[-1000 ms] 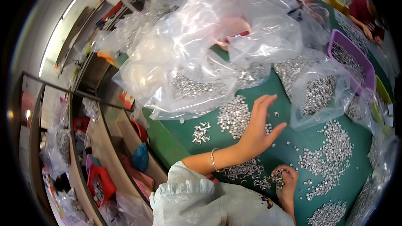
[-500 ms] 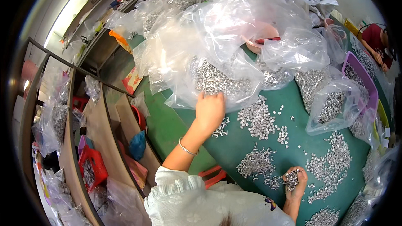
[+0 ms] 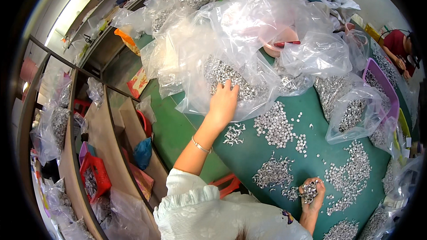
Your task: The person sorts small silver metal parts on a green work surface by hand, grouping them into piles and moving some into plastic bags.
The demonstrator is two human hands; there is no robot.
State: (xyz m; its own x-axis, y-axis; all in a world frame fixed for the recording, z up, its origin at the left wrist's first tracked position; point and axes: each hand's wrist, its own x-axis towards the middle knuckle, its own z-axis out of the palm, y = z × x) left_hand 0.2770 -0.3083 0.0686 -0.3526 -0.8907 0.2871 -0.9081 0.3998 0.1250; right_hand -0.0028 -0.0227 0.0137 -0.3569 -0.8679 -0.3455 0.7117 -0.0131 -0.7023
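My left hand (image 3: 223, 102) reaches forward and lies flat on a clear plastic bag (image 3: 231, 58) full of small silver metal parts, its fingers spread over the bag's lower edge. A thin bracelet sits on that wrist. My right hand (image 3: 312, 193) is near my body at the lower right, closed around a clump of small silver parts (image 3: 308, 191). Between the hands, several loose heaps of the same silver parts (image 3: 275, 122) lie on the green table (image 3: 249, 158).
More clear bags of parts pile up across the far side of the table. A purple tray (image 3: 382, 86) with parts stands at the right. Another person in red (image 3: 397, 46) works at the far right. Shelves with bags and a red basket (image 3: 93, 178) run along the left.
My left hand has moved from the loose heaps on the table forward and left onto the big bag of parts. The right hand stayed low, holding its clump.
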